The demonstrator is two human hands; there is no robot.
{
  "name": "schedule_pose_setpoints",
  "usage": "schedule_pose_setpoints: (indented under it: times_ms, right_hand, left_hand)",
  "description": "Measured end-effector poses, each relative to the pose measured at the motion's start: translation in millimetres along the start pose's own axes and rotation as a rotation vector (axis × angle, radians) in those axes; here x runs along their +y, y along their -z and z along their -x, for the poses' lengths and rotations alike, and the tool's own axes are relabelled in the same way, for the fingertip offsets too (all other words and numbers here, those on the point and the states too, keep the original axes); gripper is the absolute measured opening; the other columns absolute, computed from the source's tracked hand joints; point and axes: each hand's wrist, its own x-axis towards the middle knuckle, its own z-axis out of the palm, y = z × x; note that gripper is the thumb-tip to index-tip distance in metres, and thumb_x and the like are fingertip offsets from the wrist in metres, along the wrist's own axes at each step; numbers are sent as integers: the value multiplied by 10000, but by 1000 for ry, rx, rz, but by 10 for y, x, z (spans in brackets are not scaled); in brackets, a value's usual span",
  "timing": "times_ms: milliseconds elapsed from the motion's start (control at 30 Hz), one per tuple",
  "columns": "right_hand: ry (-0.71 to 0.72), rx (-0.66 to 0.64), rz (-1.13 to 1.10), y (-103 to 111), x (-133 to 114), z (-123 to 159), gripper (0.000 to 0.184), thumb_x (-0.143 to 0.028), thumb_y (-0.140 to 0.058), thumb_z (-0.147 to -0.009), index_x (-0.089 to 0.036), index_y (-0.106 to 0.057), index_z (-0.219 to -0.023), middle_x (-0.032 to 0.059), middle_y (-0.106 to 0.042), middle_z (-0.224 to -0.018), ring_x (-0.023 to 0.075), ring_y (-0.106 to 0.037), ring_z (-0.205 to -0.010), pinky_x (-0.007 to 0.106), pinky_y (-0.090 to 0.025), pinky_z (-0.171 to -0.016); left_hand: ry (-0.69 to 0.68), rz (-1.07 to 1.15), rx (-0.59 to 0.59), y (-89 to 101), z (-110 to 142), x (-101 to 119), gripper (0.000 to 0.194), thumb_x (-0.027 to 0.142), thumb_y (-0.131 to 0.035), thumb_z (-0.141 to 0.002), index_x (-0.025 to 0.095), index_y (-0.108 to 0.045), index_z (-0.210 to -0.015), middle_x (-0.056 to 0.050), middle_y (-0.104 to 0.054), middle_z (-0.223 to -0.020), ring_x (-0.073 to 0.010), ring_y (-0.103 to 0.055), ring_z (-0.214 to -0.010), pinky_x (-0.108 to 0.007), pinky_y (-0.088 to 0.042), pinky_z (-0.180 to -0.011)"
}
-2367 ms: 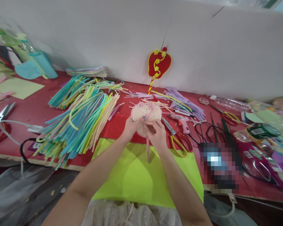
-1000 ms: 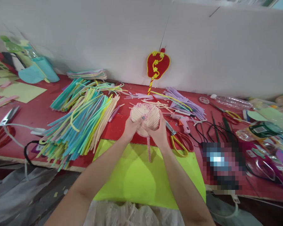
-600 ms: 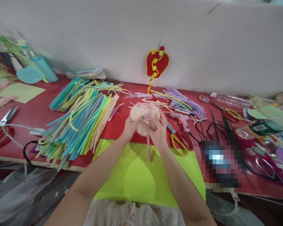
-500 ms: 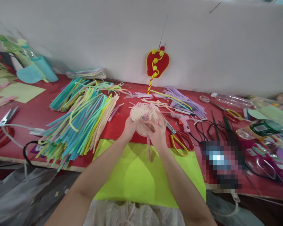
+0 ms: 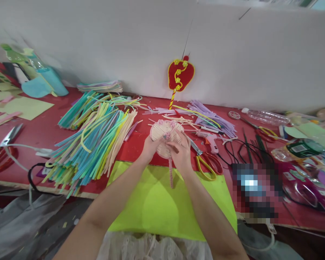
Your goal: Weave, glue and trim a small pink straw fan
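A round cream fan [image 5: 166,127] made of pipe cleaners is held up over the table, with small pink flowers on its face and a pink twisted handle [image 5: 170,175] hanging down. My left hand [image 5: 151,148] grips its left edge, thumb on the front. At the right side, my right hand [image 5: 182,153] is closed on the fan, its thumb and fingertips near the little pink and blue flower [image 5: 167,136] at the centre. Behind, a red fan [image 5: 184,76] with yellow edging and flowers leans upright against the wall.
Left lies a big pile of coloured pipe cleaners [image 5: 89,133]; purple ones [image 5: 211,117] lie behind right. Red-and-yellow scissors [image 5: 209,166] and a pink glue gun [image 5: 211,141] are right of my hands. A yellow-green sheet [image 5: 151,206] lies below my forearms; bottles and cables are farther right.
My right fingers have shifted slightly over the fan near the centre flower. Both hands keep hold of the fan. The whole view has moved a little.
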Motion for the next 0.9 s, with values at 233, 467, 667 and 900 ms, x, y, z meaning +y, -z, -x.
schedule_pose_setpoints:
  times_ms: [233,467,667,900]
  right_hand:
    - [-7,-7,-30,-16,62,5,111,-210,-598,-771,-242,-703,-753,36,-505,-1258,229,-338,-1236,462,-346,-1000]
    - [-21,19,-61,-17,82,-3,73,-258,-631,-742,-250,-693,-705,30,-516,-1241,251,-377,-1203,501,-342,-984]
    - [19,9,-69,-7,96,-16,106,-243,-601,-769,-251,-699,-730,38,-531,-1221,245,-398,-1190,487,-364,-977]
    - [90,6,-34,-13,124,-14,125,-225,-570,-796,-250,-689,-769,39,-550,-1196,233,-404,-1193,474,-391,-968]
  left_hand:
    - [10,6,-17,-10,0,-11,481,287,-737,-562,109,-635,-997,-138,-659,-1035,-256,-619,-939,-383,-462,-858]
    - [-25,-93,10,-4,9,6,447,279,-709,-598,119,-636,-1009,-130,-652,-1053,-246,-615,-948,-362,-469,-841]
    - [-20,-110,30,-16,19,46,427,269,-701,-594,105,-640,-983,-130,-665,-1016,-236,-626,-899,-339,-479,-800]
    - [-5,-123,62,-21,10,63,396,252,-693,-586,100,-648,-949,-121,-678,-967,-228,-633,-854,-326,-485,-758]
